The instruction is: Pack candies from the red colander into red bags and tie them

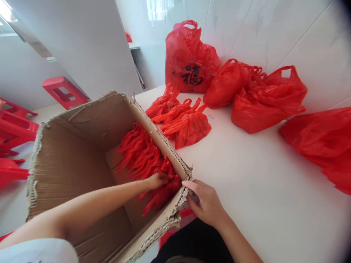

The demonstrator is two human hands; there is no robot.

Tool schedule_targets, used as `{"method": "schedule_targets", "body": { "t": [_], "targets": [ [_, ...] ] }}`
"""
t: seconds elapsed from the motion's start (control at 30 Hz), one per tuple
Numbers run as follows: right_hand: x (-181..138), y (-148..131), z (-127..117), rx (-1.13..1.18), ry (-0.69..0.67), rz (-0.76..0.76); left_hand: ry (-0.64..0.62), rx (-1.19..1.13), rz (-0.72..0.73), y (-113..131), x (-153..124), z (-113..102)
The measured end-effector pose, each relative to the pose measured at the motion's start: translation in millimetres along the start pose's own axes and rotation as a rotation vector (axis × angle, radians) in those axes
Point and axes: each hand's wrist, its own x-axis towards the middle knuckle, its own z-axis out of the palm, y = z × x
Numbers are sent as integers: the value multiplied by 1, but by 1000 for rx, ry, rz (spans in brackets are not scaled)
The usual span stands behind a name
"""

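My left hand reaches down into an open cardboard box and closes on one of the small tied red plastic bags lined up along the box's right wall. My right hand grips the near right corner of the box rim, thumb on top, fingers curled round the cardboard. The box hangs partly off the white table's left edge.
Three small tied red bags lie on the table beside the box. Larger red bags lean against the tiled wall, another at the right. Red plastic stools stand on the floor at left.
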Motion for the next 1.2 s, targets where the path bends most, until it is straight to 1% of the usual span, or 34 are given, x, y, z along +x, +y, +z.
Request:
{"method": "schedule_targets", "body": {
  "t": [0.07,0.13,0.17,0.2,0.23,0.27,0.3,0.33,0.37,0.43,0.47,0.5,0.57,0.63,0.7,0.77,0.83,0.93,1.03,1.1,1.13,1.2],
  "targets": [
    [0,0,0,1,10,-5,261,82,111,33,-6,-34],
    [1,-1,0,2,10,6,569,130,275,75,-14,-69],
    [1,-2,0,0,5,13,707,141,364,98,-19,-83],
    [2,-2,-1,-4,0,19,805,154,446,121,-24,-93],
    [2,-2,-1,-9,-3,21,863,188,529,144,-28,-98],
    [2,-3,-1,-14,-4,20,885,250,616,165,-30,-98],
    [3,-3,-1,-17,-1,16,866,385,702,184,-28,-92],
    [3,-4,-1,-18,6,11,814,503,744,200,-24,-82],
    [3,-4,-1,-19,16,4,742,635,755,213,-17,-69],
    [3,-5,-1,-27,32,-4,594,982,668,230,4,-40],
    [3,-5,0,-33,39,-6,547,1065,625,235,16,-26],
    [2,-5,0,-41,43,-6,512,1123,586,239,27,-15],
    [1,-5,1,-49,48,-3,466,1127,545,243,44,-3],
    [1,-5,2,-46,51,-1,407,1115,534,247,50,-4],
    [1,-5,1,-37,47,3,355,1083,540,249,48,-13],
    [2,-5,1,-29,42,3,349,1049,539,249,42,-22],
    [2,-5,0,-24,36,4,381,1024,513,246,40,-24],
    [1,-3,2,-30,27,8,395,996,439,240,48,-13],
    [-1,-1,4,-40,30,4,323,930,401,243,57,-1],
    [-2,0,4,-50,29,7,231,836,432,250,50,-3],
    [-2,0,4,-57,24,11,183,774,458,254,41,-10],
    [-2,-1,4,-64,15,13,110,639,510,260,13,-34]
  ]
}}
